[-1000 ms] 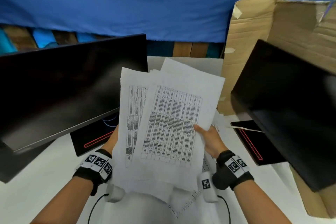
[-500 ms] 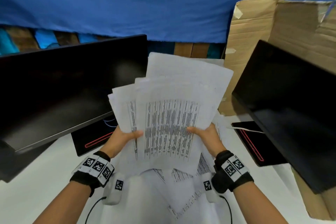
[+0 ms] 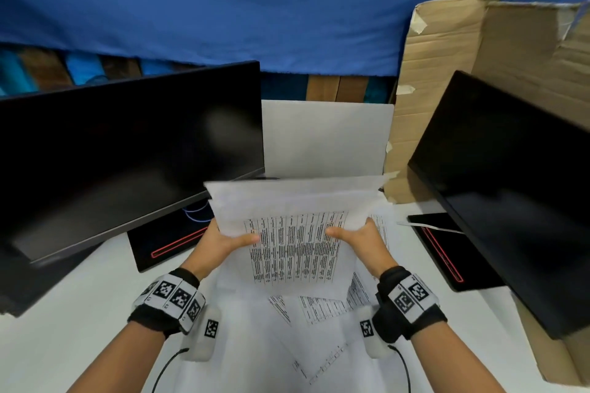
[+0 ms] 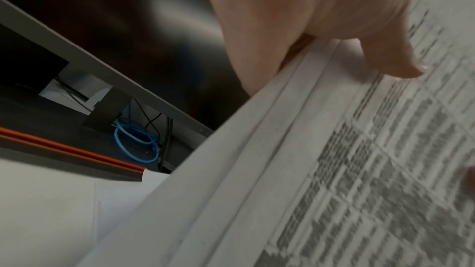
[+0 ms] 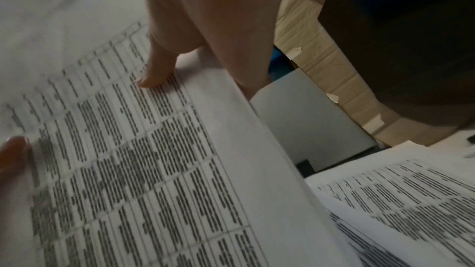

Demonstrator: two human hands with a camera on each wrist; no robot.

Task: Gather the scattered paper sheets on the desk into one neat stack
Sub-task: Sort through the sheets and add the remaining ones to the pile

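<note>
A bundle of printed paper sheets [image 3: 295, 233] with tables of text is held low over the white desk [image 3: 64, 329], tilted away from me. My left hand [image 3: 228, 241] pinches its left edge, thumb on top and fingers hidden underneath. My right hand [image 3: 357, 238] pinches the right edge the same way. In the left wrist view the left thumb [image 4: 385, 56] presses on the bundle [image 4: 334, 170], whose edges lie slightly staggered. In the right wrist view the right thumb [image 5: 159, 68] presses on the top sheet [image 5: 128, 149]. More loose printed sheets [image 3: 322, 309] lie on the desk beneath the bundle.
A dark monitor [image 3: 127, 153] stands at the left and another dark monitor [image 3: 510, 185] at the right, each on a black base with red trim [image 3: 172, 246]. Cardboard [image 3: 447, 73] leans behind the right monitor. A white board [image 3: 325, 137] stands at the back centre.
The bundle has dropped from upright in front of me to low and tilted flat over the desk. My left hand came from behind the sheets to pinch the left edge.
</note>
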